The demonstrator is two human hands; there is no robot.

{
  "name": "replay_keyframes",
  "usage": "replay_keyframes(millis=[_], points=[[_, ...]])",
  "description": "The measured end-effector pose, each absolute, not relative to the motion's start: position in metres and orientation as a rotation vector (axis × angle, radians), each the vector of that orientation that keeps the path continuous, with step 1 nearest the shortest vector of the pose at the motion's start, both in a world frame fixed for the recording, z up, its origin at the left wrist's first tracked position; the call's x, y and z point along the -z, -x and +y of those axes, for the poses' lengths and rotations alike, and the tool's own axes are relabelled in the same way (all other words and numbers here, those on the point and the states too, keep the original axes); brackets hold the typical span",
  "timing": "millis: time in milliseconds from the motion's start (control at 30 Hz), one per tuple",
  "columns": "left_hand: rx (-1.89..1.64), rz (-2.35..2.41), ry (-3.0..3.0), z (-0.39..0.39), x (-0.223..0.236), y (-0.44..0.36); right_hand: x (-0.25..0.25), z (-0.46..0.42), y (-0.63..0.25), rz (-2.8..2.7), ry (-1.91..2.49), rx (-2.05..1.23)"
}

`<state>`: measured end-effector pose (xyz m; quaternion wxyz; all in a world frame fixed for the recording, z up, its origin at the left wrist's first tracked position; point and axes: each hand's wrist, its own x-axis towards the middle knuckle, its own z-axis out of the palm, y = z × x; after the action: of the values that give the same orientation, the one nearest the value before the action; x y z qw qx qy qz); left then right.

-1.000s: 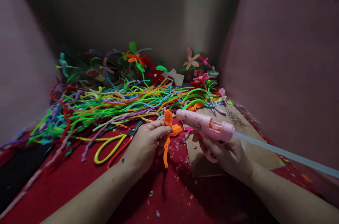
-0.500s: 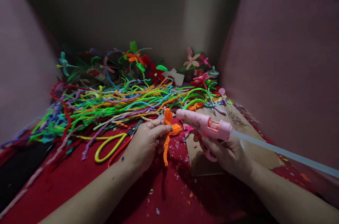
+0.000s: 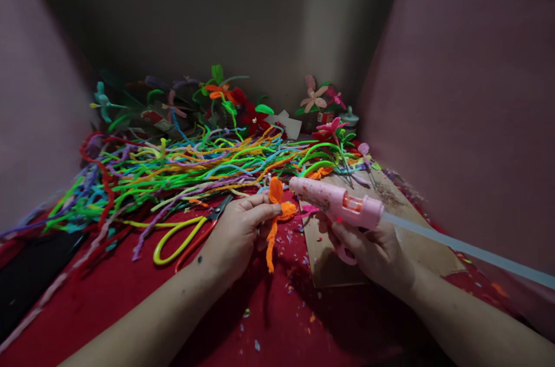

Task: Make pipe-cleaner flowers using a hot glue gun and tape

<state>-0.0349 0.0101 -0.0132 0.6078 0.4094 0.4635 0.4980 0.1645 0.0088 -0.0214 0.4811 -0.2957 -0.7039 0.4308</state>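
My left hand (image 3: pixel 236 234) pinches an orange pipe-cleaner flower (image 3: pixel 276 214) by its stem, petals up, tail hanging down over the red cloth. My right hand (image 3: pixel 373 254) is wrapped round the grip of a pink glue gun (image 3: pixel 338 203). Its nozzle points left and sits just right of the orange petals, close to touching them. A clear glue stick (image 3: pixel 468 251) juts out of the gun's back toward the right edge.
A big tangle of coloured pipe cleaners (image 3: pixel 173 167) lies behind my hands. Yellow-handled scissors (image 3: pixel 186 231) rest on the red cloth (image 3: pixel 269 321) at left. A cardboard sheet (image 3: pixel 416 234) lies under the gun. Finished flowers (image 3: pixel 314 98) stand at the back by the wall.
Almost nothing moved: the glue gun and orange flower stay together, with only a slight upward shift of the view.
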Motion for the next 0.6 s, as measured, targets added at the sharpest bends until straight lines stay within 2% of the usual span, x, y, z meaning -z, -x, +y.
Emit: replay_keyframes(millis=[600], points=[[-1.156, 1.099, -0.966, 0.0101, 0.0093, 0.0342, 0.0203, 0.0072, -0.1641, -1.724, 0.725, -1.065]])
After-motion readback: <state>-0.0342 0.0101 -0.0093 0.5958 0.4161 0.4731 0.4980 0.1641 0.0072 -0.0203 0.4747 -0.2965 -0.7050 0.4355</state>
